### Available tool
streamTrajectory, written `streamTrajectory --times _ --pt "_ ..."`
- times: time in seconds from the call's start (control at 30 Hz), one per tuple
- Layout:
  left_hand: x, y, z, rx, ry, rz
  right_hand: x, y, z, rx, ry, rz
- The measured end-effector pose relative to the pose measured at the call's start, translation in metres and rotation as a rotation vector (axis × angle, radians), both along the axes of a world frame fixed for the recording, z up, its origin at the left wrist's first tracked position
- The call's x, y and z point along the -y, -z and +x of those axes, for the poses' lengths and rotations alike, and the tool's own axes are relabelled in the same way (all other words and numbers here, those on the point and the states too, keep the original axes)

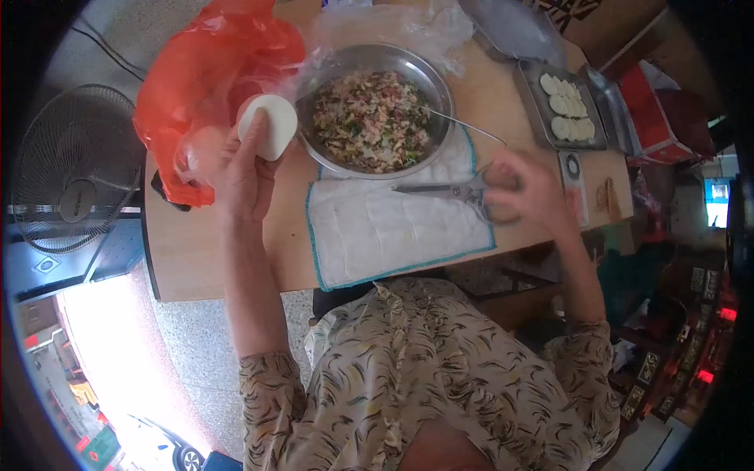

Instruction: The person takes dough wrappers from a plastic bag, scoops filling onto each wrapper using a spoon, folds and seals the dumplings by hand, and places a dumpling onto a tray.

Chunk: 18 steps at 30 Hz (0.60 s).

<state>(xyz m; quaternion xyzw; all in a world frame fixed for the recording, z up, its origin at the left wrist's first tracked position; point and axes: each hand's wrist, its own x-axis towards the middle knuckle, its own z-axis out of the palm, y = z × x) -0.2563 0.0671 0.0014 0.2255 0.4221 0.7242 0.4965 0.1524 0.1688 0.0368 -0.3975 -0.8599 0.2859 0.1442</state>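
Note:
My left hand [250,169] grips a round white dough wrapper [276,129], with the thumb lying across its face. It is held up just left of a steel bowl [441,78] of chopped filling [373,122]. A thin metal utensil [471,127] leans out over the bowl's right rim, its end close to my right hand [534,188]. That hand is smeared by motion and overlaps the handles of a pair of scissors [432,189]. Whether its fingers hold anything is unclear. Beneath the scissors is a white quilted cloth [377,243] with a teal edge.
Filled white dumplings sit in a metal tray [542,129] at the back right. A red plastic bag [188,86] bulges beside my left hand, and clear plastic [400,27] lies behind the bowl. A fan [75,173] stands left of the table [188,259].

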Motion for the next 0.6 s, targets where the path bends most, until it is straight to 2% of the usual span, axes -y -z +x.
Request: streamTrajectory --times 0.03,0.13,0.33,0.53,0.6 --pt "0.001 -0.001 0.000 0.012 0.024 -0.001 -0.010 0.011 -0.004 -0.106 0.205 -0.239" --pt "0.002 -0.007 0.005 0.027 0.088 -0.022 -0.016 0.016 -0.041 -0.600 0.206 -0.461" --pt "0.004 -0.013 0.008 -0.050 0.122 -0.062 -0.011 -0.005 -0.075 -0.392 -0.151 0.239" --pt "0.006 -0.006 0.009 -0.158 0.127 -0.111 -0.013 0.005 -0.100 -0.374 0.077 0.396" --pt "0.008 -0.008 0.012 -0.200 0.121 -0.115 -0.006 0.007 -0.110 -0.371 0.042 0.397"
